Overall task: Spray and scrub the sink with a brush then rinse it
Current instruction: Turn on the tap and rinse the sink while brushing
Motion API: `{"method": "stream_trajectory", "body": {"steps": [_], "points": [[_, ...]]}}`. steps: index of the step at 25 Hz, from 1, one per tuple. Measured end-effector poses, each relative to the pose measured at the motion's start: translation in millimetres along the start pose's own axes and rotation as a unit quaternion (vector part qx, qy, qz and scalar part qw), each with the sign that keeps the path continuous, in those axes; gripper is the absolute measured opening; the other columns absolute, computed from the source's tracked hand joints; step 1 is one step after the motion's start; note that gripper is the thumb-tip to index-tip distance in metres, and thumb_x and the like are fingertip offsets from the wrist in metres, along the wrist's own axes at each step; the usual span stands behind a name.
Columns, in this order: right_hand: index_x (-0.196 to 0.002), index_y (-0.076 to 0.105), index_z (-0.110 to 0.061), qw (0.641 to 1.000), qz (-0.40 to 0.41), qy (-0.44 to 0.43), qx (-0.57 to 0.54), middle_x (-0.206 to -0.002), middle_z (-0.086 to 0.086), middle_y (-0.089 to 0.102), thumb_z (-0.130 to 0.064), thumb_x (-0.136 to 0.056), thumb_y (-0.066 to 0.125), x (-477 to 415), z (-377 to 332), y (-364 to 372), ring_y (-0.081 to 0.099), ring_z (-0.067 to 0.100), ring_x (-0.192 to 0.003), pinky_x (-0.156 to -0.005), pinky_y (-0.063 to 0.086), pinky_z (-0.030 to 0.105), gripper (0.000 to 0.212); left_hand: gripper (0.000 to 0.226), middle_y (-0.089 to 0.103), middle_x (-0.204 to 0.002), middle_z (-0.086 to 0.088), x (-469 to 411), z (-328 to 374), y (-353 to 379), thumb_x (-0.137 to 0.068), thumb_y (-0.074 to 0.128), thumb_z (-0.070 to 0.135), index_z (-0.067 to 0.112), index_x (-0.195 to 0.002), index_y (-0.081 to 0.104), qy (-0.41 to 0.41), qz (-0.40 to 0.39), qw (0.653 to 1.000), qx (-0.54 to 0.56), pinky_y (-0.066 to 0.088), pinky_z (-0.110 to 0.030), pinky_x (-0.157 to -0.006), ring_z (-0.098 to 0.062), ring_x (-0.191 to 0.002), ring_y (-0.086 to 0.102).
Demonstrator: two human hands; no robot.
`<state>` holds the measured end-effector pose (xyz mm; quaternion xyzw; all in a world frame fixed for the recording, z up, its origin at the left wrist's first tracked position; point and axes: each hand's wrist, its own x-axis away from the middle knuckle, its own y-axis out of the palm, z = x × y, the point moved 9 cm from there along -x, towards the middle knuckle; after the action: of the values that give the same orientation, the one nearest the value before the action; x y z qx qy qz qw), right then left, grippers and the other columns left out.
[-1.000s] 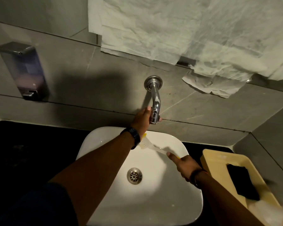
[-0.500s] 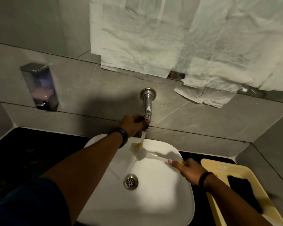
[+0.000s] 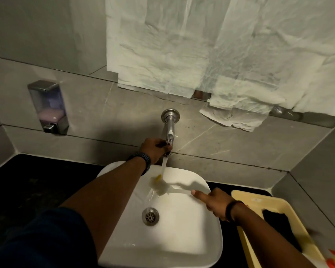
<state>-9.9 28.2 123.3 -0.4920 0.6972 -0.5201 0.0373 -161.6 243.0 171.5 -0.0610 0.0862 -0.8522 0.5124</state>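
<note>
The brush (image 3: 160,187) sat under running water at the sink's (image 3: 191,238) far side, my right hand (image 3: 214,204) clenched on its handle, left hand (image 3: 155,148) gripping the tap (image 3: 169,132); too much flow risked splashing the tabletop (image 3: 27,182).

- Sink (image 3: 191,229) sits on the counter (image 3: 37,180), against the back wall.
- Tap (image 3: 170,130) projects from the wall above the sink's rear edge.
- Soap dispenser (image 3: 48,107) is wall-mounted, left of the tap.
- Tray (image 3: 246,202) lies right of the sink.
- Paper sheets (image 3: 201,55) hang above the tap.
</note>
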Motion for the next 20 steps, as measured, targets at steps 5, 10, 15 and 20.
{"method": "stream_trajectory", "body": {"steps": [5,10,15,20], "points": [[-0.042,0.036,-0.022,0.989,-0.068,0.082,-0.104,-0.042,-0.001,0.029,-0.086,-0.056,0.05,8,15,9,0.021,0.017,-0.034,-0.041,0.019,0.018,0.068,0.024,0.072,-0.097,-0.007,2,-4,3,-0.08,0.07,0.018,0.012,-0.103,0.068,-0.012,-0.001,1.0,0.018,0.048,-0.035,-0.09,-0.02,-0.093,0.065],[-0.048,0.049,-0.017,0.991,0.1,-0.05,0.068,-0.047,-0.004,0.052,-0.085,-0.07,0.043,4,-12,-20,0.049,0.014,-0.044,-0.05,0.037,0.026,0.071,0.026,0.071,-0.1,-0.009,3,-5,3,-0.08,0.07,0.018,0.012,-0.105,0.067,-0.012,-0.008,1.0,0.005,0.047,-0.037,-0.092,-0.023,-0.096,0.064],[-0.066,0.06,-0.022,0.893,0.27,-0.143,0.33,-0.076,0.002,0.07,-0.087,-0.074,0.021,16,-47,-34,0.061,0.024,-0.065,-0.055,0.036,0.031,0.076,0.026,0.071,-0.094,-0.006,4,-3,2,-0.08,0.069,0.02,0.015,-0.105,0.066,-0.005,-0.009,1.0,-0.015,0.051,-0.036,-0.084,-0.02,-0.09,0.064],[-0.062,0.056,-0.019,0.957,0.216,-0.071,0.178,-0.074,0.007,0.067,-0.087,-0.07,0.033,4,-32,-34,0.063,0.027,-0.07,-0.061,0.041,0.032,0.072,0.029,0.069,-0.094,-0.006,3,-4,2,-0.079,0.07,0.022,0.015,-0.106,0.065,-0.008,-0.012,0.999,-0.031,0.052,-0.049,-0.091,-0.025,-0.093,0.065]]}}
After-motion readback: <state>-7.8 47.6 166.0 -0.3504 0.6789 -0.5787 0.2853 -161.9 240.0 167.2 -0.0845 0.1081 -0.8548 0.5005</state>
